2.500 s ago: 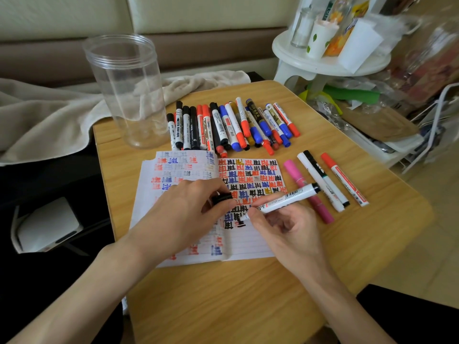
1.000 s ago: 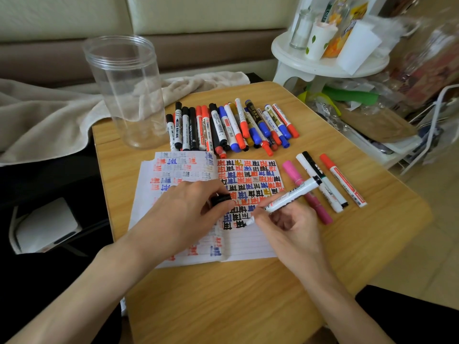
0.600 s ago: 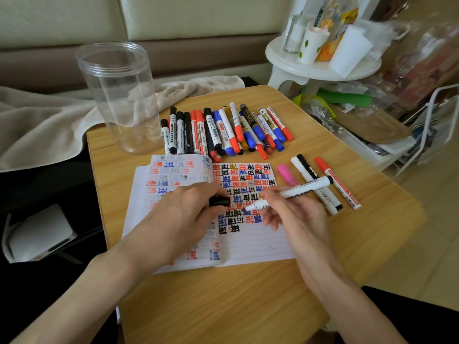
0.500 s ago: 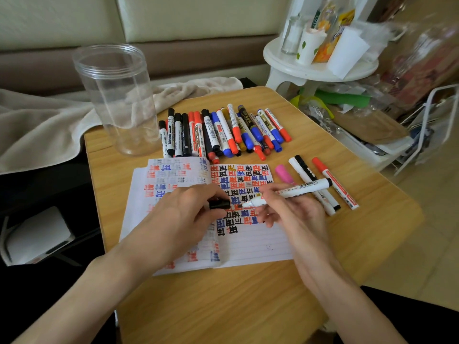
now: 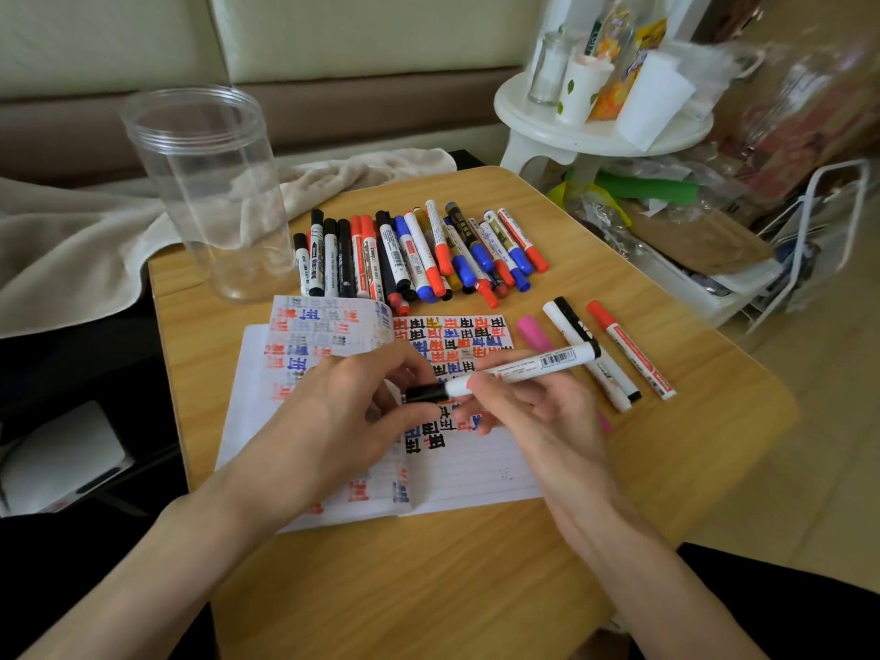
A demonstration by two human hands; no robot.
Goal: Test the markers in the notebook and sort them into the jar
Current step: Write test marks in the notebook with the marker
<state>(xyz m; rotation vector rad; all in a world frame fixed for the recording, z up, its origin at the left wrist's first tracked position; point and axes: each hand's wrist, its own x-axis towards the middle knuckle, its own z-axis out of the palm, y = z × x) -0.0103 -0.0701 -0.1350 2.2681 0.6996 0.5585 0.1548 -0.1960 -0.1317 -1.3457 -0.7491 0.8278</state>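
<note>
Lying behind notebook (image 5: 476, 473): marker row (image 5: 414, 254); jar (image 5: 209, 192) back-left; loose markers (image 5: 631, 351) right.

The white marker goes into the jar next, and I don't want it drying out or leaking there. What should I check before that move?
1. Cap at the tip: the left hand pinches the black cap against the tip of the white marker. Ok.
2. Cap pushed fully home: cannot tell.
3. Grip: the right hand holds the marker by its barrel. Ok.
4. Jar upright, with no lid on its mouth. Ok.
5. Room in the jar: no markers show inside it. Ok.
6. Test mark made: the notebook has black marks near the hands, but whether they came from this marker, cannot tell.
</note>
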